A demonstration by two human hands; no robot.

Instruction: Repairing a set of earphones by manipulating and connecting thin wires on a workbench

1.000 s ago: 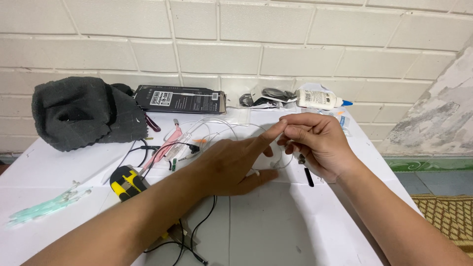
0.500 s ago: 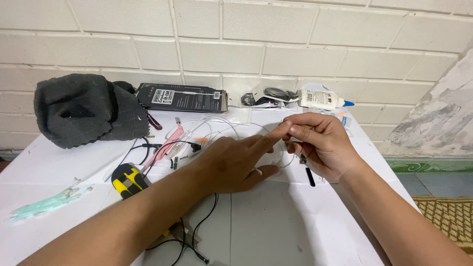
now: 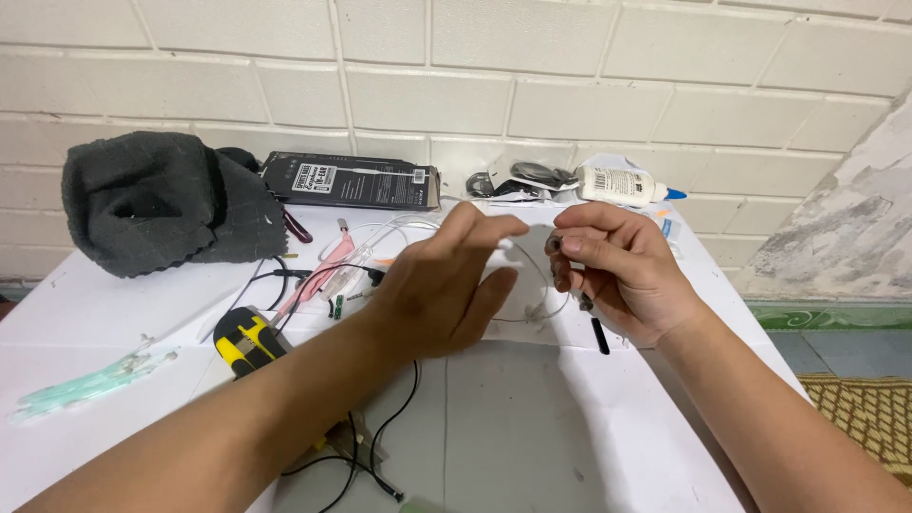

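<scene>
A crumpled dark grey cloth [image 3: 157,199] lies at the far left by the brick wall; beside it sits a flat black rectangular package with a white label [image 3: 350,180]; nearer, a yellow-and-black tool [image 3: 244,339] rests among tangled wires. The left hand [image 3: 442,285] hovers mid-table, fingers loosely spread, thumb and forefinger pinching one end of a thin white wire [image 3: 541,306] — the right hand [image 3: 622,271], curled, pinches the other end. Behind lies a white glue bottle with a blue tip [image 3: 622,186].
</scene>
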